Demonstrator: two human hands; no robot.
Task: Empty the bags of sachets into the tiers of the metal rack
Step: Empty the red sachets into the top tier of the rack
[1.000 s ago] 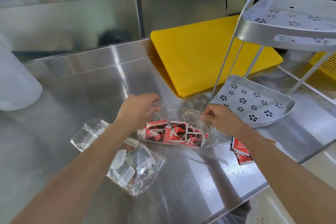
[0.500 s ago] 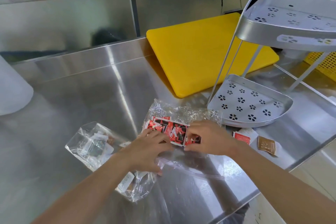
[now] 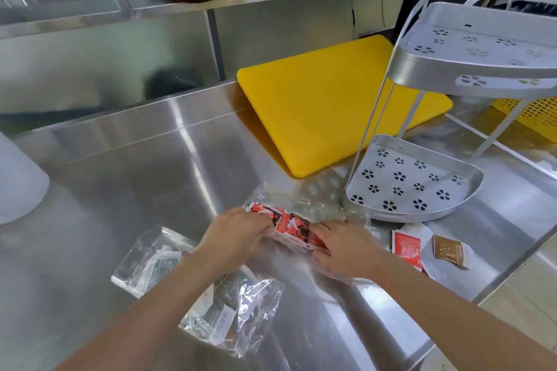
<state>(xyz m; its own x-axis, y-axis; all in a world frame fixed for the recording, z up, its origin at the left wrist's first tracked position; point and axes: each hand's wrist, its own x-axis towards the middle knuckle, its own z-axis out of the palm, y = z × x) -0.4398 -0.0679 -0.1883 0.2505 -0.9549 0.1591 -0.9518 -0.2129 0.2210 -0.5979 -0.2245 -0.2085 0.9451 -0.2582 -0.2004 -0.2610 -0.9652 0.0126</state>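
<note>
A clear plastic bag of red sachets point(image 3: 291, 221) lies on the steel counter just left of the metal rack. My left hand point(image 3: 238, 235) grips its left end and my right hand point(image 3: 346, 245) grips its right end. A second clear bag with white and grey sachets point(image 3: 217, 304) lies under my left forearm. The silver rack has a perforated lower tier point(image 3: 410, 181) and an upper tier point(image 3: 482, 48); both tiers hold nothing.
Two loose sachets, one red point(image 3: 407, 245) and one brown point(image 3: 450, 250), lie near the counter's right edge. A yellow cutting board point(image 3: 325, 105) leans behind the rack. A yellow basket point(image 3: 533, 114) sits far right, a white container point(image 3: 18, 184) far left.
Both hands slid from the bag's far edge to its near side and closed on the sachet bundle. The view came closer and tilted up.
</note>
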